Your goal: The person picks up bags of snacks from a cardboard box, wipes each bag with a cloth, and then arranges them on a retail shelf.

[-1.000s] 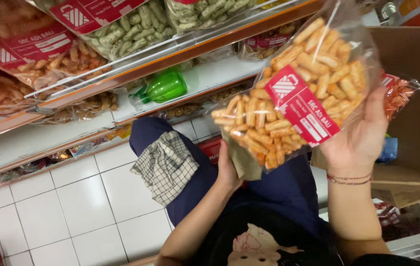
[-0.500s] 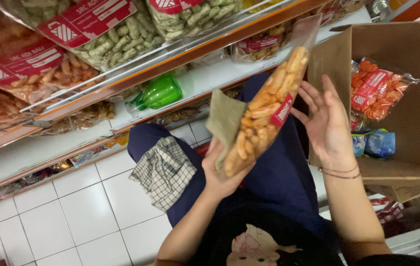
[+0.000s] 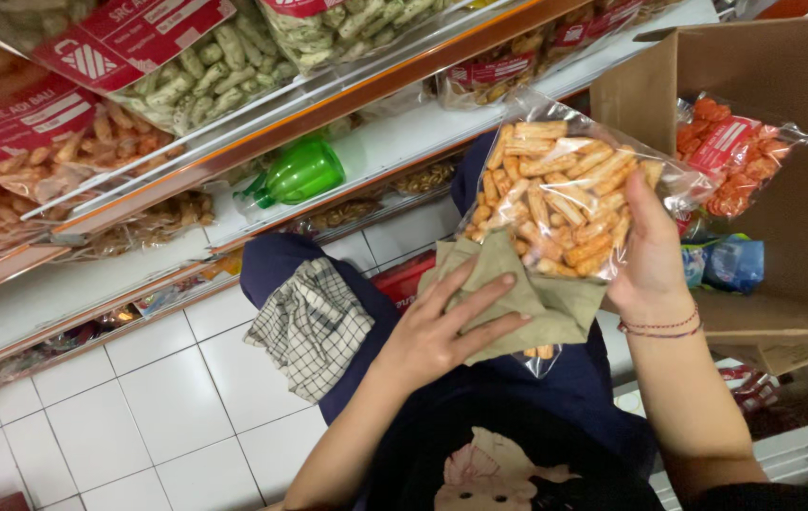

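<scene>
Pressing its spread fingers (image 3: 479, 293) flat on a khaki cloth (image 3: 527, 293), the left hand (image 3: 432, 336) wipes the clear bag of orange snack sticks (image 3: 565, 194), which the right hand (image 3: 650, 255) clasps from behind over the lap, beside the open cardboard box (image 3: 801, 189).

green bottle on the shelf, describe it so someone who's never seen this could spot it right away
Start at the white lower shelf running under the orange-edged rack of snack bags. The green bottle lies on its side there, left of the bag of orange sticks held in the right hand. It is the only clear green plastic thing among clear packets of snacks.
</scene>
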